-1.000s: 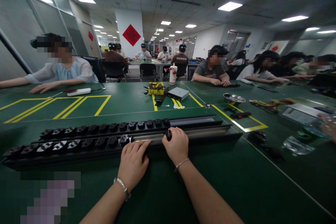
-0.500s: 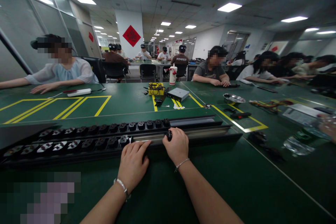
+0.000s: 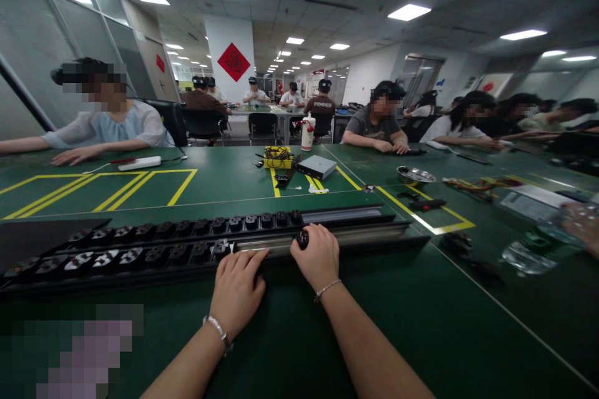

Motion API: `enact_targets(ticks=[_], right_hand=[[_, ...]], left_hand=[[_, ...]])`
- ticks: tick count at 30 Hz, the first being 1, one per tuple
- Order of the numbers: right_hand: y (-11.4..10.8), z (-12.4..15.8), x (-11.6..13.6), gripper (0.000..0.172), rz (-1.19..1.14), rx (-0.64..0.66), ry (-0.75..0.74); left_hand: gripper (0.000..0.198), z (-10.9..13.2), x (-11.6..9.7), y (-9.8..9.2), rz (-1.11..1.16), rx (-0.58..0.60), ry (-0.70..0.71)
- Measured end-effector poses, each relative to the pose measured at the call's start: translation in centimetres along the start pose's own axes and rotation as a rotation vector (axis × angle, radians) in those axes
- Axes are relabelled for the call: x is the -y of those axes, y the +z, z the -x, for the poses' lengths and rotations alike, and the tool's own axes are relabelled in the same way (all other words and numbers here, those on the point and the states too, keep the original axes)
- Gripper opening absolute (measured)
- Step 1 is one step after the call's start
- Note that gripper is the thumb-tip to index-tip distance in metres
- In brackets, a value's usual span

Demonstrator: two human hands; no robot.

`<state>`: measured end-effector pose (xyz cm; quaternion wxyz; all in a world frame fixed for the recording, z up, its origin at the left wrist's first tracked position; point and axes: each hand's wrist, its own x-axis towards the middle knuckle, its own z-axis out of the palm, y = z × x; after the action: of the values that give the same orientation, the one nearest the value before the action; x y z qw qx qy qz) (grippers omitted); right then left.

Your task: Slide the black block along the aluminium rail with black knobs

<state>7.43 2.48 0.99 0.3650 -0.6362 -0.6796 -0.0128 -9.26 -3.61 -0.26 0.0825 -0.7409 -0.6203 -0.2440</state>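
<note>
Two long black rails lie side by side across the green table, each filled along its left half with several small black socket modules. My left hand rests on the near rail's front edge, fingers flat and together, just right of the last module. My right hand is curled at the near rail, pinching a small black module over its bare metal channel. Both wrists wear thin bracelets.
A yellow box of cables, a grey flat box, a white bottle and a metal bowl stand farther back. Seated people work around the tables, one at the far left. A dark flat panel lies at the left edge.
Both hands stay almost still on the near rail. A dark flat panel has come into view at the left edge, over the rails' left end.
</note>
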Motion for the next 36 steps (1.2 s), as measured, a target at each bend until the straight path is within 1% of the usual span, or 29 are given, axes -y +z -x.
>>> enact_targets(ticks=[5, 10, 13, 19, 27, 32, 36], right_hand=[[0.26, 0.08, -0.05, 0.031, -0.016, -0.014, 0.047], [0.63, 0.21, -0.09, 0.028, -0.042, -0.037, 0.080], [0.64, 0.18, -0.21, 0.025, -0.036, -0.028, 0.085], [0.32, 0.17, -0.31, 0.027, -0.027, 0.040, 0.071], [0.53, 0.30, -0.52, 0.029, -0.021, -0.010, 0.023], [0.24, 0.09, -0.59, 0.033, -0.002, -0.005, 0.004], [0.11, 0.02, -0.54, 0.032, 0.004, -0.015, -0.013]], left_hand=[[0.047, -0.03, -0.07, -0.01, 0.008, -0.004, -0.005], [0.047, -0.05, -0.07, -0.05, 0.010, 0.008, -0.009], [0.046, -0.04, -0.05, -0.04, 0.011, 0.009, -0.008], [0.046, -0.06, -0.10, -0.10, 0.009, 0.010, -0.007], [0.046, -0.10, -0.12, -0.09, 0.008, 0.006, -0.007], [0.046, -0.08, -0.11, -0.07, 0.016, 0.002, -0.002], [0.046, -0.07, -0.04, 0.02, 0.017, -0.004, -0.005]])
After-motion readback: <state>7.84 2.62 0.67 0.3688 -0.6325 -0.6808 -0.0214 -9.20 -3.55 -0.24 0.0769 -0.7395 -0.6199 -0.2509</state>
